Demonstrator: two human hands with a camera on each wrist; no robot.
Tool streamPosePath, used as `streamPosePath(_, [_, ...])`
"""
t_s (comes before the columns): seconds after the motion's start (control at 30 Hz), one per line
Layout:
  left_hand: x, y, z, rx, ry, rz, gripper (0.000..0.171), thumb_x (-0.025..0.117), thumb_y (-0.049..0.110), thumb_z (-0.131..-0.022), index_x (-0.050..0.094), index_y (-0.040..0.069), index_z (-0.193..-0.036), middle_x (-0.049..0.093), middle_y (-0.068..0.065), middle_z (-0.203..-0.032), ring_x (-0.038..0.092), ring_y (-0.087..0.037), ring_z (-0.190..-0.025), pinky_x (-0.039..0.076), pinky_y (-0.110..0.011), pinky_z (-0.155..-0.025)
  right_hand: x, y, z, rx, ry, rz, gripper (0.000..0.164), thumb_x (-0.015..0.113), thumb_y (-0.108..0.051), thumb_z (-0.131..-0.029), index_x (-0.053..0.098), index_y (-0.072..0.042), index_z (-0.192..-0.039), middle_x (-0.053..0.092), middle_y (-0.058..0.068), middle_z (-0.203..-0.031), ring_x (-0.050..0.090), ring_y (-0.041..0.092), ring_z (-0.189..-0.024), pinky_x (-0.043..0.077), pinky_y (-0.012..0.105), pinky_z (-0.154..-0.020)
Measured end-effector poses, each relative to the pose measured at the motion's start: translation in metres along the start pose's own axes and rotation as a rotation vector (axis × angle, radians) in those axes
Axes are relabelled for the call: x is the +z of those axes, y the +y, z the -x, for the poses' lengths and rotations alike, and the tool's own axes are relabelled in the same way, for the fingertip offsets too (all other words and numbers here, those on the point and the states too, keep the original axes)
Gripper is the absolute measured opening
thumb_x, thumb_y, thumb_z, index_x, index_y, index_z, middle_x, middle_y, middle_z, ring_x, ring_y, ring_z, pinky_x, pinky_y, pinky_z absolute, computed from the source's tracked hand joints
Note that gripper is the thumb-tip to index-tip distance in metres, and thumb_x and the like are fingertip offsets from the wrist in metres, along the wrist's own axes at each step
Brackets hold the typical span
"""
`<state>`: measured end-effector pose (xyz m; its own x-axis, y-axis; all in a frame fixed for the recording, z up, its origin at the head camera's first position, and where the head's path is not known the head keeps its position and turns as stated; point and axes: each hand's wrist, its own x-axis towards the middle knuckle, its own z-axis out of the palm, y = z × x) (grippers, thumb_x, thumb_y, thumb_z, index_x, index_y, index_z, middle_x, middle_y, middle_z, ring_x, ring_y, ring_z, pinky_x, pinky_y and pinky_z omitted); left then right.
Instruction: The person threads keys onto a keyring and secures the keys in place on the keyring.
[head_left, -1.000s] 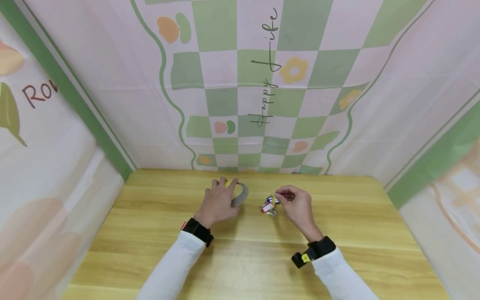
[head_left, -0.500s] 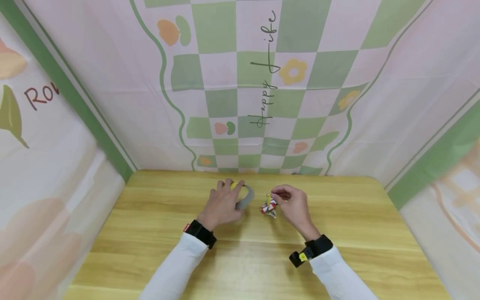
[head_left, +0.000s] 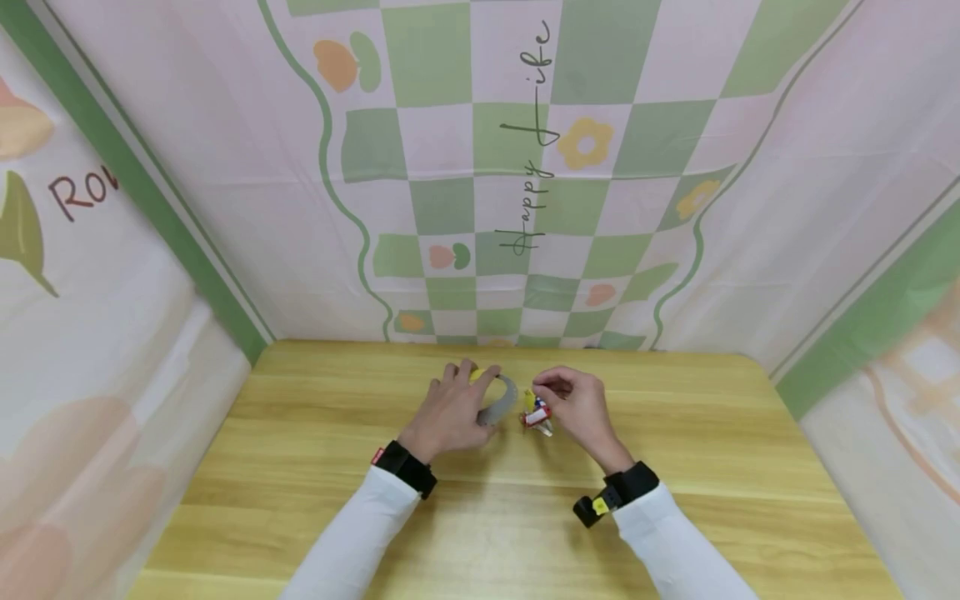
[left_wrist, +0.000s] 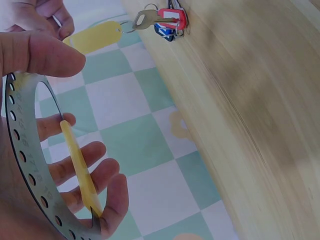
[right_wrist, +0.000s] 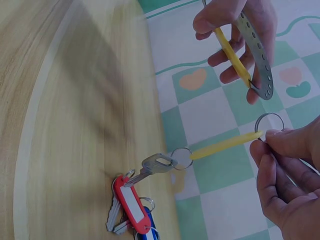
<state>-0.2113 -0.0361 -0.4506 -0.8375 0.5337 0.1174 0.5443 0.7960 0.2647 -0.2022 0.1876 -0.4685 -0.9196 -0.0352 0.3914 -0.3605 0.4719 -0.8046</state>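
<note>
My left hand grips a grey curved metal plate with numbered holes along its rim and a yellow handle bar. The fingers curl through it and round the bar. To the right, my right hand pinches a split ring between thumb and forefinger. From that ring extends a yellow key tag, with a metal key linked at its other end. This key overlaps a red key tag and a blue key tag, which have keys of their own.
A wooden table lies under both hands. Behind it hangs a green and white checkered cloth, with further patterned cloth at both sides. Black straps with cameras circle both wrists.
My left hand has shifted right with the curved plate. My right hand has moved slightly left, still pinching the ring, so the plate and the keys are closer together.
</note>
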Motion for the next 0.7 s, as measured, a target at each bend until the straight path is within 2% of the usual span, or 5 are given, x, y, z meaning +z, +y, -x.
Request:
streamPosePath(0.37, [0.0037,-0.0002,-0.0010,0.029,-0.026,-0.002,0.083,0.076,0.035,-0.079,0.043,0.019,-0.154,0.048,-0.019,-0.139,0.049,-0.037,-0.121,0.050,-0.050,-0.085,0.0029,-0.0009,-0.0023,-0.028,-0.036,0.002,0.008,0.075,0.006,-0.086,0.075,0.003,-0.094,0.074,0.012,-0.087,0.072,0.024,-0.076,0.057,0.025,-0.068])
streamPosePath(0.57, [0.0057,-0.0002,-0.0019,0.035,-0.027,-0.006,0.083,0.076,0.036,-0.079,0.042,0.021,-0.154,0.048,-0.017,-0.139,0.048,-0.036,-0.122,0.050,-0.050,-0.086,0.0041,-0.0025,-0.0034,-0.020,-0.053,0.015,0.008,0.075,0.003,-0.088,0.076,-0.003,-0.092,0.074,0.010,-0.087,0.072,0.022,-0.077,0.058,0.036,-0.069])
streamPosePath(0.7, [0.0056,-0.0007,-0.0024,0.037,-0.033,-0.009,0.084,0.076,0.037,-0.079,0.042,0.022,-0.154,0.048,-0.016,-0.139,0.048,-0.035,-0.122,0.050,-0.049,-0.086,0.0045,-0.0027,-0.0045,-0.017,-0.054,0.010,0.008,0.075,0.002,-0.088,0.077,-0.005,-0.092,0.075,0.010,-0.087,0.072,0.022,-0.077,0.058,0.038,-0.068])
